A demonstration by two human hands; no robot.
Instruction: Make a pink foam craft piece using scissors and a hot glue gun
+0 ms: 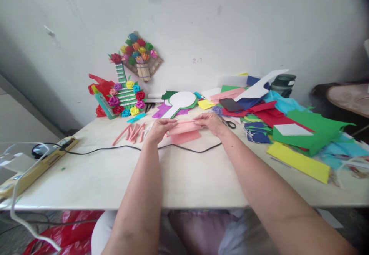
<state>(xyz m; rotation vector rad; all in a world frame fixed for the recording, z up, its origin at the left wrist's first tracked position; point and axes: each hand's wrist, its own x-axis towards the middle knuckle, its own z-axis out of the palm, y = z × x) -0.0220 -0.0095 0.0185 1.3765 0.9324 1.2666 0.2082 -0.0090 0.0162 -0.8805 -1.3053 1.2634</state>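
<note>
Between my two hands a strip of pink paper (184, 127) is stretched sideways, its upper edge folded or rolled. My left hand (160, 129) pinches its left end, and my right hand (211, 122) pinches the right end. Another pink sheet (186, 137) shows just below the strip; whether it is a separate piece I cannot tell. Several thin pink paper rolls (134, 133) lie left of my left hand. Close to my right wrist is a pair of scissors (230, 124), partly hidden. Beyond my hands rests a white round cutout with a handle (181, 99), edged in green.
A black cable (100, 148) crosses the table from a yellow power strip (37, 166). A glue bottle (103, 103) and a paper-flower guitar (127, 95) stand at the back left. Coloured sheets (305, 130), a phone (231, 104) and a dark green container (283, 85) occupy the right.
</note>
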